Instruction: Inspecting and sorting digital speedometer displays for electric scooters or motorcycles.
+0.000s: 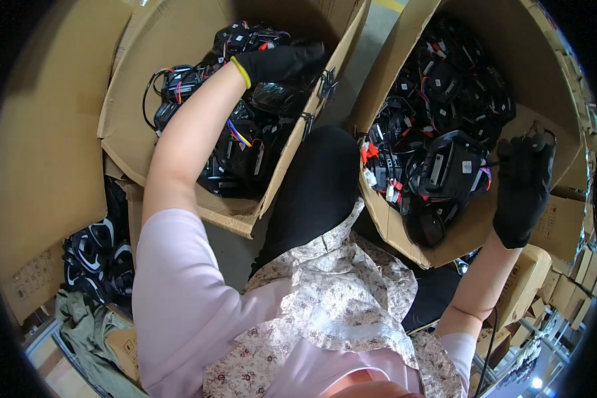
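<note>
My left hand (282, 64), in a black glove with a yellow cuff, reaches across the left cardboard box (136, 126). Its fingers stretch toward the box's right wall, above black plastic units with coloured wires (242, 149); nothing shows in them. At the right wall of the right cardboard box (550, 79), my right hand (524, 182), also gloved in black, is closed with its fingertips up. Thin wire loops like the handles of a binder clip (537, 129) stick out at those fingertips. Beside this hand lies a larger black housing (451, 166) among many wired units.
Black binder clips (326, 85) sit on the left box's right edge. My knee (325, 166) stands between the boxes. Black and white parts (96, 255) and green cloth (86, 325) lie at lower left. Smaller cartons (524, 282) are stacked at lower right.
</note>
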Demonstrator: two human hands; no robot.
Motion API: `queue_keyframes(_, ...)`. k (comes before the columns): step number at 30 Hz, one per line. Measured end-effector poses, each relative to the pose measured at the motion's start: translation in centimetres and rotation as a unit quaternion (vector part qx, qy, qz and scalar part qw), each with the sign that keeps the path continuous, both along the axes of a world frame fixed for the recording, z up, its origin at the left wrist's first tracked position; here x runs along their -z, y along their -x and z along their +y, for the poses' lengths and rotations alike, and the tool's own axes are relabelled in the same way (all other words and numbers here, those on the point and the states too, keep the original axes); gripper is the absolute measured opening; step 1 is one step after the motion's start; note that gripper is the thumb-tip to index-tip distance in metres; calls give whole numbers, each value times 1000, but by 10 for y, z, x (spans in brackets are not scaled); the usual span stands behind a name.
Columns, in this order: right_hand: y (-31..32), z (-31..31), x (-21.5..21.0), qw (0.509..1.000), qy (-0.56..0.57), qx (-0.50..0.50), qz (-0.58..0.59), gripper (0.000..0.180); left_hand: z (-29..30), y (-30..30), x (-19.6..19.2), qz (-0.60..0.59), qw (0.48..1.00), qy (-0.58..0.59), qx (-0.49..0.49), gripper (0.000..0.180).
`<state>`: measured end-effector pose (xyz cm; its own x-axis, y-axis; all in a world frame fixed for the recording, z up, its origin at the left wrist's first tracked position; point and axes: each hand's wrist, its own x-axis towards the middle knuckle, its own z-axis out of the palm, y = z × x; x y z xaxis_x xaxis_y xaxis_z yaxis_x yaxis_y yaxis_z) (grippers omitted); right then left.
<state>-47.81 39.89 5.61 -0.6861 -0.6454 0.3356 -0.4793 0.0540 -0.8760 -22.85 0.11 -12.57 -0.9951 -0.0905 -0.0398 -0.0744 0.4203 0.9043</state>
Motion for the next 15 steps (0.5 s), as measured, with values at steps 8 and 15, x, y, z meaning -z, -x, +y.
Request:
queue_keyframes(8, 48, -30, -52, 974, 135, -112, -146, 40, 61, -69, -59, -87, 892, 361, 256, 46)
queue_keyframes(15, 50, -70, -96, 985, 119, -126, -17, 39, -20, -75, -8, -88, 966, -139, -201, 38)
